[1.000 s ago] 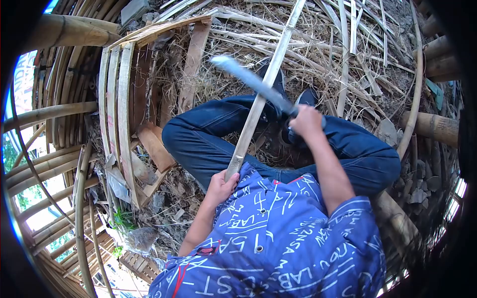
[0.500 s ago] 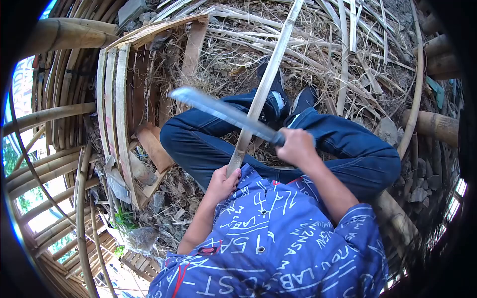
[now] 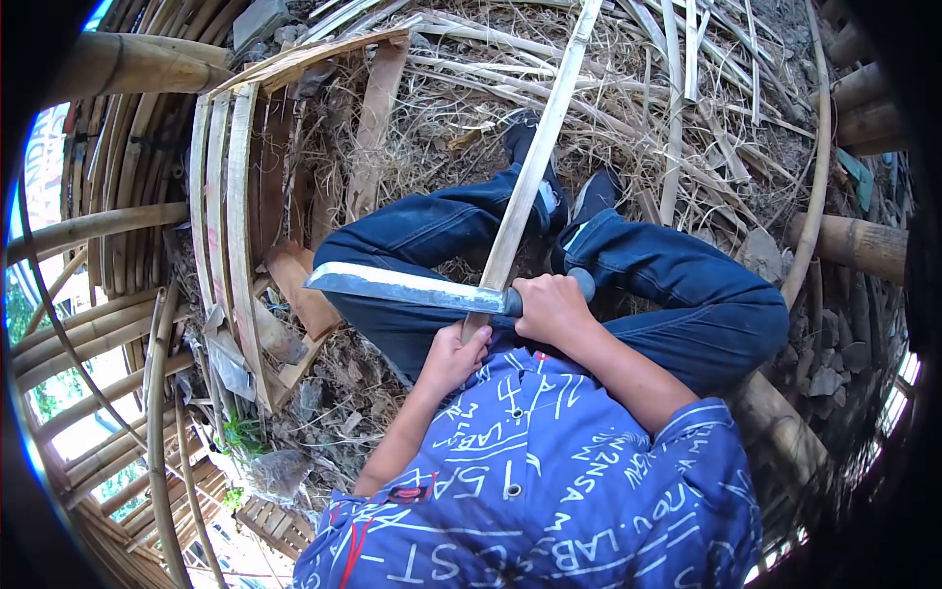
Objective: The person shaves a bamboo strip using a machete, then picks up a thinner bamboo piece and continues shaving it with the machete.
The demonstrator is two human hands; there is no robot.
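My right hand (image 3: 552,308) is wrapped round the dark handle of a machete (image 3: 407,286). Its long blade points left and lies across the lower part of a bamboo strip (image 3: 538,162), close above my other hand. The near end of that pale strip is gripped by my left hand (image 3: 455,357), low in front of my shirt. From there the strip slants up and away between my bent legs, past my shoes.
A wooden crate-like frame (image 3: 228,236) stands on the left. Split bamboo strips (image 3: 672,137) and shavings (image 3: 608,108) cover the ground ahead. Bamboo poles (image 3: 863,245) rise at the right, and a bamboo wall (image 3: 108,226) stands at the far left.
The machete has come down and nearer to me along the strip, its blade now lying more level and close to my left hand. My left hand keeps its grip on the strip.
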